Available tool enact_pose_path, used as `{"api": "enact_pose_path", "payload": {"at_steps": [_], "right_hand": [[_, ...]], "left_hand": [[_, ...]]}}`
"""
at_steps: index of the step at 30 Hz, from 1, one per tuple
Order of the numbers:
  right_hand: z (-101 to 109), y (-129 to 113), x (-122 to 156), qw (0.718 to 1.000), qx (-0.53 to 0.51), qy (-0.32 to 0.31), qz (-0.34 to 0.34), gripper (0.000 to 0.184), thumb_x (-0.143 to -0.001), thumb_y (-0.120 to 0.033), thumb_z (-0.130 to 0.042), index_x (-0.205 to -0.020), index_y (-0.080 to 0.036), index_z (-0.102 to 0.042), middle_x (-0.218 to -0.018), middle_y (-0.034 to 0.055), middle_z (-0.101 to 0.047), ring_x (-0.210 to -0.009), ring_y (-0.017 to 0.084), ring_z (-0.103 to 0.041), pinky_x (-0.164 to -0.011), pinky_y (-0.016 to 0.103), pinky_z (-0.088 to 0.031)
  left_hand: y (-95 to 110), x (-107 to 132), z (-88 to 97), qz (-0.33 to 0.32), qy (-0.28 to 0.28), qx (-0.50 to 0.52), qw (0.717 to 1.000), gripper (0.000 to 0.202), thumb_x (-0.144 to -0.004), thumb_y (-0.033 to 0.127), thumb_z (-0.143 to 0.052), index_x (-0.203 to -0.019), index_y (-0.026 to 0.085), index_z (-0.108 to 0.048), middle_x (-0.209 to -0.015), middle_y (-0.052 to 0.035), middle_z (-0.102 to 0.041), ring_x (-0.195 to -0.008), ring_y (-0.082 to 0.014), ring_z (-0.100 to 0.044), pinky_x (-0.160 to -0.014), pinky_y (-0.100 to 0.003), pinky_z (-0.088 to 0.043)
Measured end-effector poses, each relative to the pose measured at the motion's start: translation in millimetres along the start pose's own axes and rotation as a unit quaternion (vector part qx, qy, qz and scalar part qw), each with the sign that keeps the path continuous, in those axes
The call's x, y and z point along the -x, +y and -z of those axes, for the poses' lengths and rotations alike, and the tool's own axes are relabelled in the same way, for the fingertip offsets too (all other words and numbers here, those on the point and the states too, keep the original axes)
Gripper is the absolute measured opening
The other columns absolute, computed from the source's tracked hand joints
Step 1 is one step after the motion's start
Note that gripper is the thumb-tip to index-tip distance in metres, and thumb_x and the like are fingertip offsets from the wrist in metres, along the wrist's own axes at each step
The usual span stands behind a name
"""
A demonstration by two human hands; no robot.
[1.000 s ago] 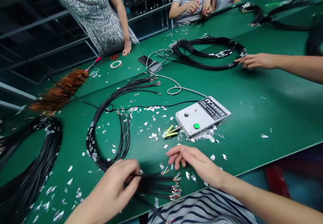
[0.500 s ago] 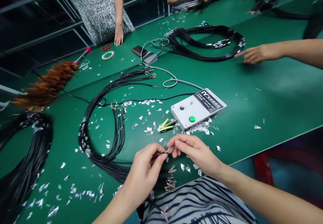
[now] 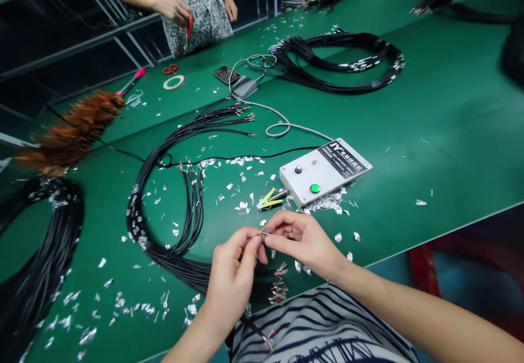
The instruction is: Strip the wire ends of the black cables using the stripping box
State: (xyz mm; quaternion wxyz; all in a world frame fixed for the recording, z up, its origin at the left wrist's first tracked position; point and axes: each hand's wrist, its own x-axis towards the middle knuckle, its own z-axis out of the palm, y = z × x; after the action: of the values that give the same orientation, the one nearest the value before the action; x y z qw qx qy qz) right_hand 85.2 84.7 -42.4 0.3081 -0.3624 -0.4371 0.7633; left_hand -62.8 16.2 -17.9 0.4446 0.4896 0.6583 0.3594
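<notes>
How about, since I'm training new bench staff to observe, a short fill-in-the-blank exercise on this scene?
1. The left hand and right hand meet at thin coloured ____.
2. The large round button on the white box is ____.
3. The scissors near the tape roll have ____ finger loops.
4. The brown brush has a handle with a ____ end.

Missing words: wires; green; red; pink.

A soft sheen is cast on the desk (image 3: 458, 134) toward three o'clock; ten o'clock is darkly shadowed; edges are stretched.
</notes>
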Motion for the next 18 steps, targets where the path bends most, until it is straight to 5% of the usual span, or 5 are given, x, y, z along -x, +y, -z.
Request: {"api": "enact_pose_path", "payload": {"at_steps": [5,10,14,18], "right_hand": [[-6,3,-3,0.996,-0.076,-0.011,-0.052,0.03,-0.066,-0.042,-0.081,-0.071,-0.016,-0.066,-0.065,-0.0024,-0.063,-0.054,0.007,-0.049,-0.054,0.022,-0.039],[-8,7,-3,0.981,-0.129,-0.042,-0.138,0.024,-0.071,-0.037,-0.073,-0.071,-0.015,-0.064,-0.06,-0.0022,-0.059,-0.049,0.005,-0.043,-0.045,0.02,-0.028],[-6,10,0,0.997,-0.027,-0.013,-0.075,0.022,-0.071,-0.036,-0.07,-0.07,-0.018,-0.059,-0.054,-0.0077,-0.049,-0.044,0.006,-0.042,-0.047,0.02,-0.033],[3,10,6,0.992,0.123,0.008,0.021,0.02,-0.083,-0.036,-0.062,-0.075,-0.019,-0.057,-0.066,-0.004,-0.053,-0.051,0.008,-0.049,-0.049,0.022,-0.038]], "left_hand": [[-4,1,-1.3,-0.017,0.009,0.024,1.0,0.024,-0.098,0.033,-0.045,-0.111,0.019,-0.059,-0.065,0.0029,-0.054,-0.059,-0.0116,-0.047,-0.056,-0.023,-0.038],[2,-5,-3.1,-0.016,-0.022,0.112,0.993,0.02,-0.091,0.033,-0.056,-0.099,0.017,-0.066,-0.069,0.0014,-0.054,-0.057,-0.0093,-0.046,-0.053,-0.021,-0.039],[-1,-9,-8.4,0.015,0.04,0.17,0.984,0.021,-0.079,0.035,-0.071,-0.084,0.016,-0.066,-0.084,-0.0003,-0.057,-0.045,-0.0016,-0.038,-0.04,-0.018,-0.028],[-11,-12,-12.3,0.052,0.099,0.182,0.977,0.03,-0.078,0.043,-0.072,-0.077,0.015,-0.062,-0.057,0.006,-0.046,-0.04,-0.0027,-0.034,-0.038,-0.016,-0.023]]}}
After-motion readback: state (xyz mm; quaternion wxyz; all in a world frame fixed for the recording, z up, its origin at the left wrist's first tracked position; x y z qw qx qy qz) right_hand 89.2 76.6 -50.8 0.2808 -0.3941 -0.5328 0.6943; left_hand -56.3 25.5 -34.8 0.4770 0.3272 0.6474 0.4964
